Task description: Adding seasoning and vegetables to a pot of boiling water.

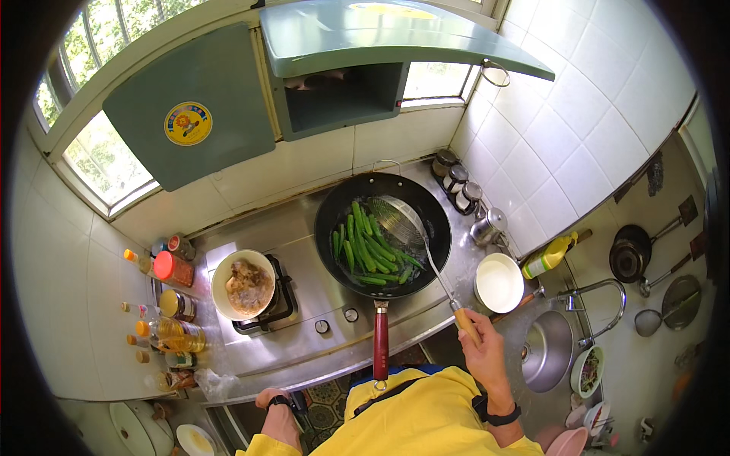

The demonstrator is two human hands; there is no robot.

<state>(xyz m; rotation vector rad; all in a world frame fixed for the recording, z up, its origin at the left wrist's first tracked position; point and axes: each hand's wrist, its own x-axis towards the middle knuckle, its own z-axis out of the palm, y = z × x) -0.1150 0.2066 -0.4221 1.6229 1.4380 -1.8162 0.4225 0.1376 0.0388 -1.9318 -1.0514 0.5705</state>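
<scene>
My right hand (482, 345) is closed around the wooden handle of a wire-mesh skimmer (399, 219). The skimmer's mesh head rests inside a black wok (439, 239), over and beside green okra pods (368, 245) lying in liquid. The wok's red handle (381, 342) points towards my body, and no hand is on it. My left hand (274, 397) hangs low by the counter's front edge, and its fingers are hard to make out. Left of the wok, a pale pot (218, 285) on the other burner holds pieces of food in bubbling brownish liquid.
Oil bottles (179, 336) and jars (174, 268) crowd the left side. Seasoning jars (455, 178), a metal pitcher (489, 226), a white bowl (499, 283) and a yellow bottle (548, 256) stand right of the wok, near the sink (547, 353). A green range hood (393, 34) overhangs the stove.
</scene>
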